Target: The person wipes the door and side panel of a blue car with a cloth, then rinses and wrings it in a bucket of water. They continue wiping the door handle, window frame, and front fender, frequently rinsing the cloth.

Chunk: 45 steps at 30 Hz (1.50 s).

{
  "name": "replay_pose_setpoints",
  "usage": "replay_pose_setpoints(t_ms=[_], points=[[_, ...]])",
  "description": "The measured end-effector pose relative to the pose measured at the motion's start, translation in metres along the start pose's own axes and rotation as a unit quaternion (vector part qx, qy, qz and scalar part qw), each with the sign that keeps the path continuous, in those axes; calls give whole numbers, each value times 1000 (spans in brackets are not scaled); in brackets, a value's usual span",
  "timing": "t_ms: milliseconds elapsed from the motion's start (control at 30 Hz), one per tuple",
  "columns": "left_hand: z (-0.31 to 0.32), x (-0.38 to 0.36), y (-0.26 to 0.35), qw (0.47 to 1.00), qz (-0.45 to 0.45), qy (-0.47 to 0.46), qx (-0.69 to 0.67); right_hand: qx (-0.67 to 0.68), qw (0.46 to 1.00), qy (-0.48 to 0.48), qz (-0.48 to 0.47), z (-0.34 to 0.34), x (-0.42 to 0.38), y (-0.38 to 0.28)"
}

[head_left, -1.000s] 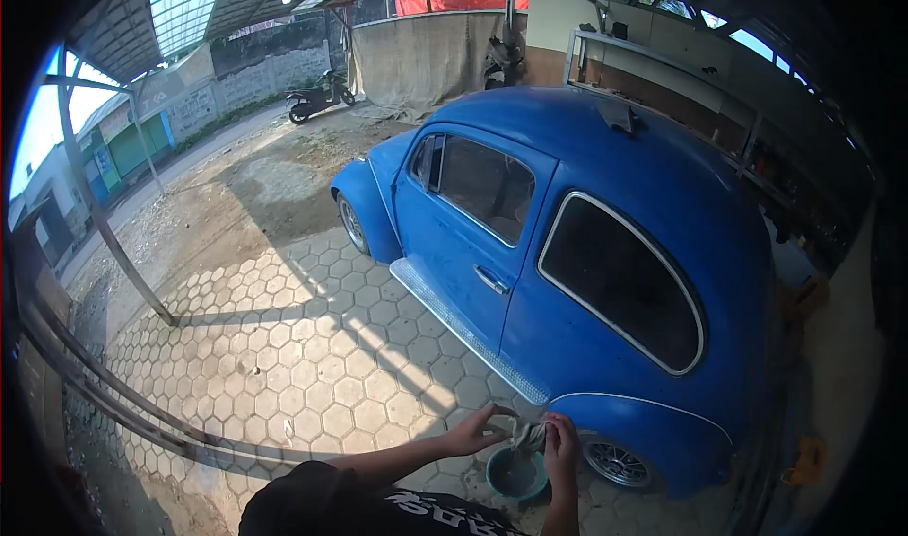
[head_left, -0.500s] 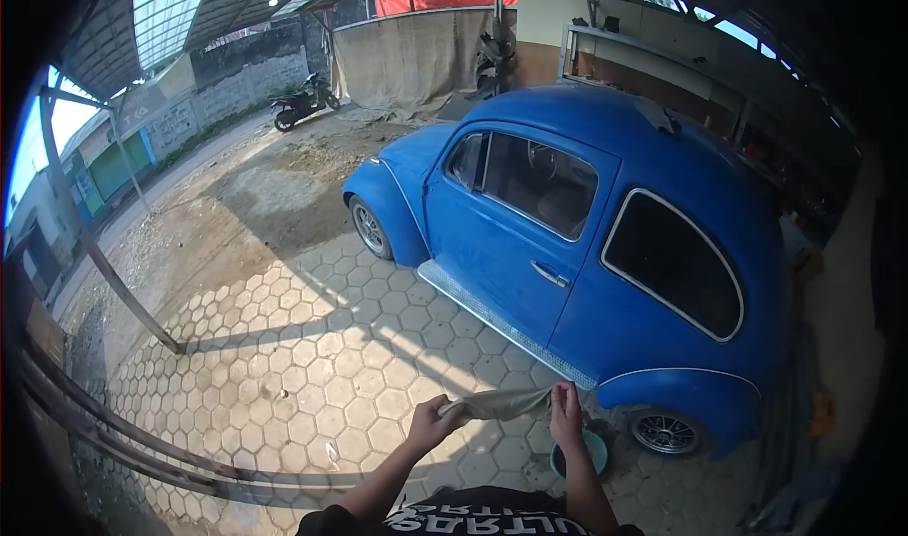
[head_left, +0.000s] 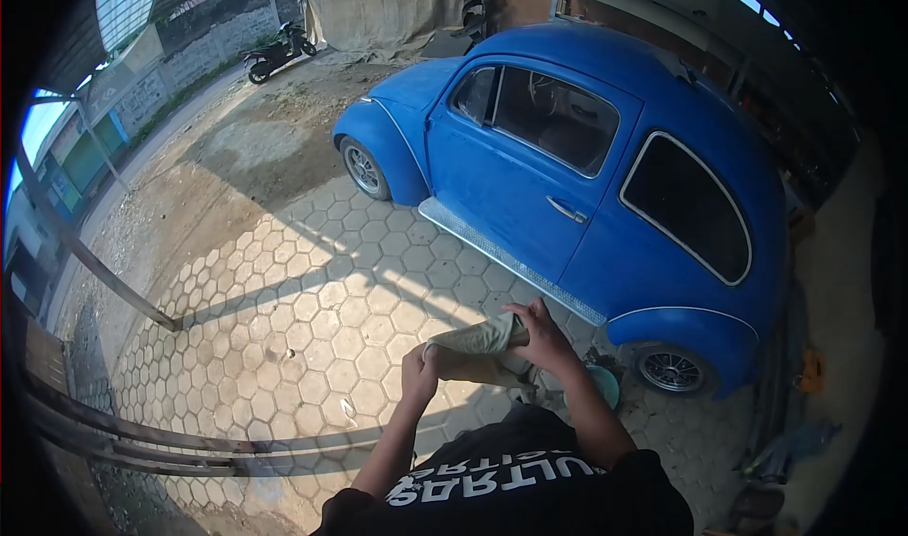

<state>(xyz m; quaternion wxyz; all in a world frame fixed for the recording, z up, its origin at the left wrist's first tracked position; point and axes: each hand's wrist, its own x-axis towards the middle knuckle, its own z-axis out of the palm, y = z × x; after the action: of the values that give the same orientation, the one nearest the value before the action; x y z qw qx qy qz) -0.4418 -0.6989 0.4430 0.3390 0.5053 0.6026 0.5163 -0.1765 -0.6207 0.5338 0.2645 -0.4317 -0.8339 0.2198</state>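
Note:
A greenish-beige cloth (head_left: 473, 351) is stretched between my two hands, with a fold hanging below its upper edge. My left hand (head_left: 419, 375) is closed round one end of it. At the other end my right hand (head_left: 543, 337) grips the cloth, thumb and fingers bent over its edge. Beyond my hands stands a blue car (head_left: 530, 191), its door and running board (head_left: 511, 262) facing me. Partly hidden behind my right forearm is a light teal bucket (head_left: 603, 386) on the paving, near the car's rear wheel (head_left: 670, 369).
Hexagonal paving (head_left: 312, 328) covers the ground. Metal rails (head_left: 142, 437) curve along the lower left, and a slanting post (head_left: 113, 276) rises there. A motorcycle (head_left: 279, 53) is parked far back. An orange object (head_left: 810, 370) lies right of the car.
The cloth has gone from a narrow, taut strip to a wider, folded spread. My right hand has turned, its fingers now over the cloth's edge. The view has tilted downward.

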Motion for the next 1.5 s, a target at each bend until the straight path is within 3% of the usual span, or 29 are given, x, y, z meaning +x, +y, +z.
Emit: replay_pose_setpoints(t_ms=[33, 133, 167, 333, 433, 467, 500, 567, 667, 833, 900, 967, 1033, 1100, 1133, 1233, 1267, 1367, 1400, 1433, 1500], points=[[-6, 4, 2, 1000, -23, -5, -19, 0, 1000, -17, 8, 8, 6, 4], [-25, 24, 9, 997, 41, 52, 43, 20, 997, 67, -20, 26, 29, 5], [-39, 29, 12, 993, 15, 37, 113, 21, 994, 98, -38, 30, 40, 5], [-71, 65, 5, 991, 62, 94, 77, 91, 990, 10, -103, 59, 95, 10], [-91, 89, -5, 993, 20, 74, 95, 58, 993, 35, -97, 98, 139, 30], [-98, 97, -3, 994, -46, 34, 96, 30, 991, 91, -95, 115, 156, 37], [-103, 104, 13, 993, -108, -15, 54, 137, 985, 105, -27, 127, 173, 44], [-113, 128, -16, 982, -36, -8, 184, 338, 927, 120, 111, 147, 212, 62], [-121, 162, -30, 981, -147, 48, 120, 382, 918, 12, 109, 158, 272, 84], [-143, 231, -64, 957, -104, 41, 269, 416, 880, -163, 163, 208, 361, 91], [-148, 259, -59, 953, -90, 46, 287, 330, 904, -242, 122, 226, 383, 80], [-149, 288, -53, 962, -64, 3, 267, 280, 896, -345, 7, 232, 389, 66], [-145, 316, -47, 969, -20, -52, 241, 216, 926, -292, -101, 236, 391, 51], [-139, 338, -43, 964, -27, -118, 238, 211, 942, -226, -128, 259, 395, 60], [-135, 349, -45, 965, -19, -132, 225, 189, 947, -249, -76, 264, 398, 67], [-126, 364, -60, 968, -35, -178, 172, 120, 985, -122, 34, 240, 388, 71], [-122, 375, -69, 965, -39, -209, 155, 90, 984, -139, 59, 220, 385, 73], [-107, 394, -103, 960, 8, -260, 105, 59, 992, -16, 109, 211, 334, 101], [-98, 399, -109, 946, 43, -294, 129, 48, 989, 17, 139, 199, 313, 101], [-83, 401, -108, 946, 141, -281, 83, 37, 985, 48, 164, 186, 294, 101], [-57, 408, -124, 926, 166, -336, 51, -22, 967, 73, 244, 149, 261, 88]])
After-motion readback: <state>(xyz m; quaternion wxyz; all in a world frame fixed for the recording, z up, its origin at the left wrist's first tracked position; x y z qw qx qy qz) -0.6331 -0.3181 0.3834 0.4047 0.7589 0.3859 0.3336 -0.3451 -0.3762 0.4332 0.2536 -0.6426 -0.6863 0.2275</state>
